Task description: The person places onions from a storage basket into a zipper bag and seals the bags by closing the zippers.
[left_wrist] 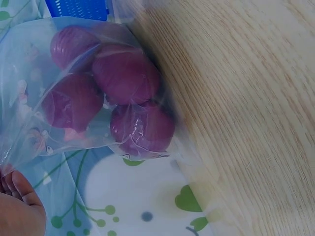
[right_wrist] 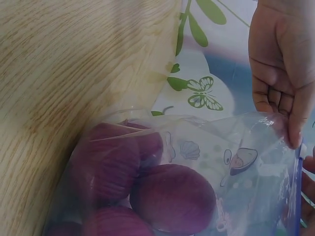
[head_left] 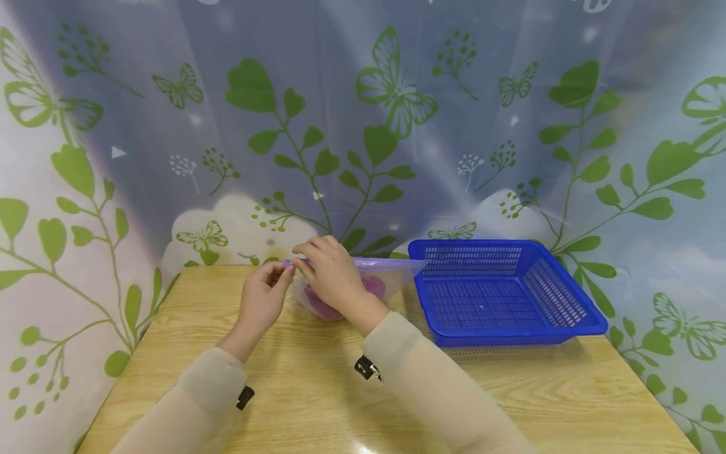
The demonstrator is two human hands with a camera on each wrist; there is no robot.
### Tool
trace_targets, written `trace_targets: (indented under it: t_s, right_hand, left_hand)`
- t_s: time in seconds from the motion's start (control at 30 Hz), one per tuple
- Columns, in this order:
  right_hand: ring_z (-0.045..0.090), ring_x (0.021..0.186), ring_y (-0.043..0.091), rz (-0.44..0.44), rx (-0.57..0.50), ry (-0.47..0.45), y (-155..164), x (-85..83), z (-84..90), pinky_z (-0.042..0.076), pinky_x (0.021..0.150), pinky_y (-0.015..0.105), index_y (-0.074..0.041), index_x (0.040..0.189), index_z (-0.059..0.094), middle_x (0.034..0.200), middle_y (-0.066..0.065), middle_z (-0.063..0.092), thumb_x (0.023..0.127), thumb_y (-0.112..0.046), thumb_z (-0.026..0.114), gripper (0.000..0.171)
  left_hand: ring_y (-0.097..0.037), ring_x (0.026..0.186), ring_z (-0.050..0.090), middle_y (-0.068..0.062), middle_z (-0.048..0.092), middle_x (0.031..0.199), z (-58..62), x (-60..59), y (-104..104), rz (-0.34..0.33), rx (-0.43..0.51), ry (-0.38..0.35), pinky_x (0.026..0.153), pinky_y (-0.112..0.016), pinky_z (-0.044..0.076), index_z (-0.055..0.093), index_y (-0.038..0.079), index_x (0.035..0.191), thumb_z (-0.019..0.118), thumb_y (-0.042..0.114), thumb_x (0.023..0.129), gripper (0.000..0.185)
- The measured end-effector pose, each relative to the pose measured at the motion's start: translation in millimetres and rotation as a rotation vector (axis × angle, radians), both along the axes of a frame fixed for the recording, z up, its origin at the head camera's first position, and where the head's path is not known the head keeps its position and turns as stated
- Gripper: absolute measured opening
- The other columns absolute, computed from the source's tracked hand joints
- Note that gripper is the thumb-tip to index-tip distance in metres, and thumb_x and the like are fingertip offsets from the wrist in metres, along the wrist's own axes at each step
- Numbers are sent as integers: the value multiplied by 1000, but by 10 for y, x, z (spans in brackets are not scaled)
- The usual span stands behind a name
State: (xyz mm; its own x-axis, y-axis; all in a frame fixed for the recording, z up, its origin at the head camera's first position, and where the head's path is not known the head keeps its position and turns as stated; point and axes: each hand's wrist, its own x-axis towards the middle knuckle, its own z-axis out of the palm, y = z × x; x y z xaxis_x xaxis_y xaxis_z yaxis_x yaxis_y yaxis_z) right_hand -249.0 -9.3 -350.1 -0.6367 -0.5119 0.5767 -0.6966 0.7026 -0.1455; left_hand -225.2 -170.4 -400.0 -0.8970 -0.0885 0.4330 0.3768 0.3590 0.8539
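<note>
A clear zip bag [head_left: 399, 275] with a purple zip strip holds several red onions [right_wrist: 172, 199], its top edge raised above the wooden table. My left hand [head_left: 263, 296] pinches the bag's left top corner between thumb and fingers. Close beside it, my right hand [head_left: 331, 271] grips the zip strip near that same corner, by a small whitish slider [right_wrist: 303, 150]. The right hand partly hides the onions in the head view. Small printed shells and cartoon figures show on the bag in the right wrist view.
An open blue plastic basket [head_left: 482, 331] with slotted walls stands on the table [head_left: 306, 403] to the right of the bag. Behind the table hangs a curtain [head_left: 340, 157] printed with green leaves and butterflies.
</note>
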Motion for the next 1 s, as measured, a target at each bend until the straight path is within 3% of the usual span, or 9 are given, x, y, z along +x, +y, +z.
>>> trace_targets:
  t_s: [0.1,0.33,0.57,0.8,1.0]
  right_hand:
    - [59,107,17,-2,15,3,-9,2,-15,45,100,30,-17,117,71,112,-4,69,103,-35,57,27]
    - [59,103,16,-11,43,-31,6,30,-10,46,98,28,-16,110,72,108,-5,70,103,-33,57,24]
    - [58,102,15,-18,78,-49,11,31,-6,46,96,28,-16,109,72,108,-5,69,103,-33,57,23]
    - [58,104,16,-9,103,-31,22,6,-36,47,95,29,-17,107,70,108,-5,68,102,-33,57,22]
    - [58,105,16,7,117,-5,42,-6,-54,47,95,29,-16,106,70,107,-5,68,102,-34,57,22]
  left_hand:
    - [-22,81,63,-21,69,97,1,25,17,12,6,-5,65,-16,51,68,-5,103,61,17,101,23]
    - [-37,88,64,-18,69,99,-8,70,50,-11,12,0,68,-16,51,68,-4,106,60,18,102,24]
    - [-28,84,63,-14,69,96,-22,75,59,7,-10,23,67,-17,49,68,-2,105,60,18,101,21]
    - [-31,84,63,-16,69,97,-44,75,52,-7,21,14,66,-16,49,67,-3,103,62,15,101,19]
    - [-13,80,60,-17,68,99,-55,80,41,-32,60,-8,69,-16,52,67,-3,103,63,14,100,18]
